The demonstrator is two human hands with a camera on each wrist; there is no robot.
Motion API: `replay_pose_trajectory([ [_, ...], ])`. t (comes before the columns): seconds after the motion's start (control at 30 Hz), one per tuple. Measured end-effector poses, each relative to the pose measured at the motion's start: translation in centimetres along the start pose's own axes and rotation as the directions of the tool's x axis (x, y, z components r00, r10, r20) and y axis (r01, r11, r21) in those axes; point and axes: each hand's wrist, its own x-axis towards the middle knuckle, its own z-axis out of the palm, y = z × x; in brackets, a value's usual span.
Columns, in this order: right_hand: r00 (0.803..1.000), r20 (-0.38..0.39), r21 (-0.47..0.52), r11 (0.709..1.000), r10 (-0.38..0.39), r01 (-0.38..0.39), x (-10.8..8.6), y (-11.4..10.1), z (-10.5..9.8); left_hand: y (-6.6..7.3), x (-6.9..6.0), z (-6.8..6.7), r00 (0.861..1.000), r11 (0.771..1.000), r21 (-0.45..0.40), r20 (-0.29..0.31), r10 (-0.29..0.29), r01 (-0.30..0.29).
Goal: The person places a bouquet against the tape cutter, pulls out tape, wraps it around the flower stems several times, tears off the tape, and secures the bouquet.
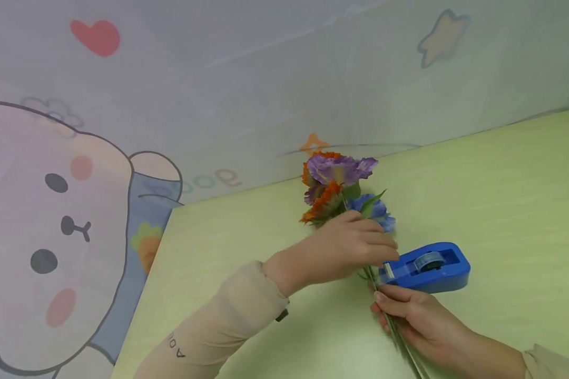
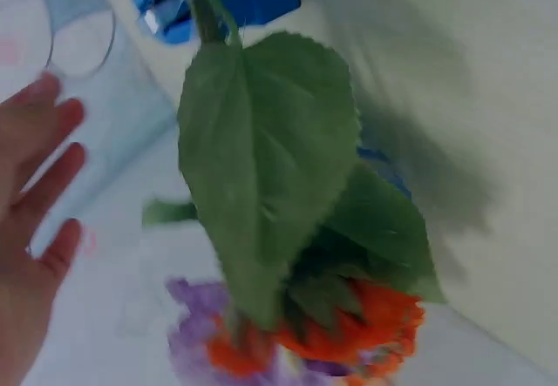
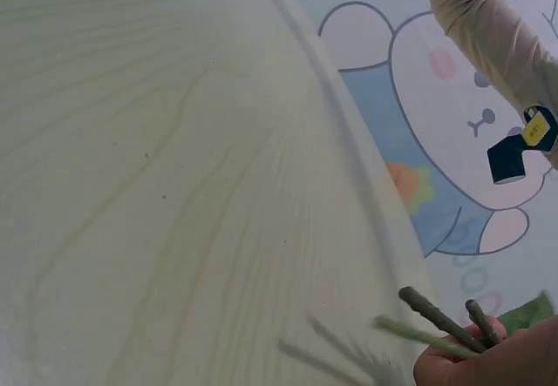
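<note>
My right hand (image 1: 424, 321) holds the green stems (image 1: 395, 337) of a bunch of artificial flowers. Cut stem ends stick out past that hand (image 3: 488, 360) in the right wrist view. The heads are orange (image 1: 324, 202), purple (image 1: 339, 168) and blue (image 1: 369, 205). Over the upper stems is my left hand (image 1: 351, 245), just below the blooms. In the left wrist view its fingers (image 2: 57, 190) are spread and apart from the large green leaf (image 2: 266, 155). A blue tape dispenser (image 1: 448, 276) with a roll of clear tape (image 1: 429, 260) stands right beside the stems.
The pale green tabletop (image 1: 517, 210) carries the dispenser. Behind and to the left hangs a cloth with a cartoon bear (image 1: 90, 221). A black device (image 3: 508, 158) is strapped at the left wrist.
</note>
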Motion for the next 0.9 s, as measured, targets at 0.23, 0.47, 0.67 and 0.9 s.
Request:
replay_pose_trajectory([
  [0.23, 0.997, -0.082, -0.106, 0.994, 0.004, -0.013, 0.2, 0.3, 0.4, 1.0, -0.2, 2.9, 0.913, 0.976, 0.212, 0.407, -0.037, -0.055],
  [0.47, 0.992, -0.127, -0.108, 0.994, 0.010, -0.024, 0.3, 0.0, 0.7, -0.2, -1.2, 4.5, 0.953, 0.970, 0.236, 0.303, -0.017, -0.058],
  [0.67, 0.993, -0.120, -0.089, 0.996, 0.020, -0.031, 0.1, -0.3, 0.9, -0.3, -1.3, 4.6, 0.973, 0.953, 0.292, 0.230, 0.016, -0.085],
  [0.9, 0.999, 0.024, -0.022, 0.999, 0.025, -0.024, 0.2, -0.5, 0.5, -0.6, -1.3, 4.6, 0.997, 0.930, 0.359, 0.033, 0.074, -0.080],
])
